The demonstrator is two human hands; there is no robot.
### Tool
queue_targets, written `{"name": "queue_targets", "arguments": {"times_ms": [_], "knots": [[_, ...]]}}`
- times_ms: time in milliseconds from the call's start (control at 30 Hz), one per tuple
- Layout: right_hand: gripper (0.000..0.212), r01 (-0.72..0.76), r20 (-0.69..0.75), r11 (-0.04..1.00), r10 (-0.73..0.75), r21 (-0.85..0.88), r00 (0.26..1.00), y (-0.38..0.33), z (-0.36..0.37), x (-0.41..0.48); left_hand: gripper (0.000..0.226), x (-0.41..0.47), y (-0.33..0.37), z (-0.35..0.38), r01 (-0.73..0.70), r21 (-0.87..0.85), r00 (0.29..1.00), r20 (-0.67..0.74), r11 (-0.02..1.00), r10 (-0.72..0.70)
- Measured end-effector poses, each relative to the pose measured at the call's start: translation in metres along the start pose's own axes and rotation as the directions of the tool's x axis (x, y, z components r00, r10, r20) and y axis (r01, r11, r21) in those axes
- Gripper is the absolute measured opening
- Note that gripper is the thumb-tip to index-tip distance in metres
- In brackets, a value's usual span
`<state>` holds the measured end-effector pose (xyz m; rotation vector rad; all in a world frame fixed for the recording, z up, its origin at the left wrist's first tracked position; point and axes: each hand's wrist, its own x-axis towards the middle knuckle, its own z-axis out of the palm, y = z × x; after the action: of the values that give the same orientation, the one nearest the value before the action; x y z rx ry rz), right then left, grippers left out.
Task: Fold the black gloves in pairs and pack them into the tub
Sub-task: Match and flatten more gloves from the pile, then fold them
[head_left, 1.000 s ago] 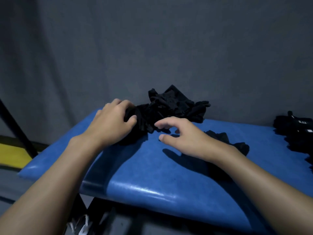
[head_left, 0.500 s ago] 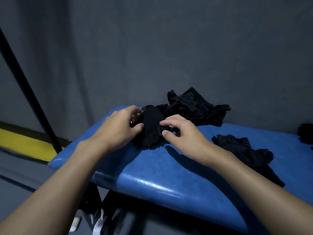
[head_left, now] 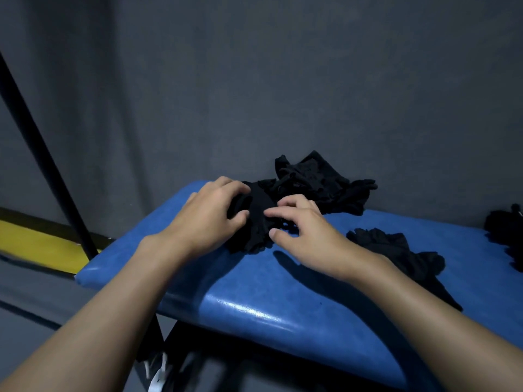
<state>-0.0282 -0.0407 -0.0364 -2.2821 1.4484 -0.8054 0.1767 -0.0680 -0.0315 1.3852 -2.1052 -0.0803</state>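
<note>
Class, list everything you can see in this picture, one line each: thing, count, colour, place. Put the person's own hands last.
glove being worked: count unclear, black, near the bench's left end, between both hands
glove pile: one heap, black, at the back of the bench against the wall
loose gloves: one small heap, black, on the bench right of the hands
dark bundle: one, black, at the far right edge, cut off
bench: one, blue padded
pole: one, black, slanting at left
floor stripe: one, yellow, far left
wall: grey, behind
left hand: gripping the glove
right hand: fingers on the glove
</note>
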Motion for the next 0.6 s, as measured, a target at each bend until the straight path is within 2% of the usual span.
{"name": "queue_targets", "arguments": {"times_ms": [67, 233, 433, 533, 600], "knots": [[0.041, -0.021, 0.009, 1.000, 0.021, -0.003, 1.000, 0.000, 0.000, -0.002, 0.039, 0.000, 0.002, 0.000, -0.010, -0.002, 1.000, 0.001, 1.000, 0.010], [0.039, 0.032, -0.012, 0.999, -0.031, 0.016, 0.999, -0.001, -0.001, -0.003, 0.041, 0.000, 0.003, -0.001, -0.034, -0.020, 0.999, -0.011, 0.999, 0.034], [0.039, 0.122, -0.052, 0.979, -0.115, 0.165, 0.992, -0.012, -0.017, -0.007, 0.046, 0.002, 0.007, -0.009, -0.125, -0.131, 0.986, -0.123, 0.983, 0.109], [0.038, 0.155, -0.087, 0.962, -0.139, 0.226, 0.987, -0.012, -0.027, -0.012, 0.047, 0.005, 0.013, -0.008, -0.185, -0.151, 0.981, -0.092, 0.971, 0.172], [0.038, 0.155, -0.100, 0.950, -0.133, 0.271, 0.986, -0.010, -0.033, -0.015, 0.037, 0.008, 0.016, -0.006, -0.217, -0.154, 0.975, -0.081, 0.964, 0.207]]}}
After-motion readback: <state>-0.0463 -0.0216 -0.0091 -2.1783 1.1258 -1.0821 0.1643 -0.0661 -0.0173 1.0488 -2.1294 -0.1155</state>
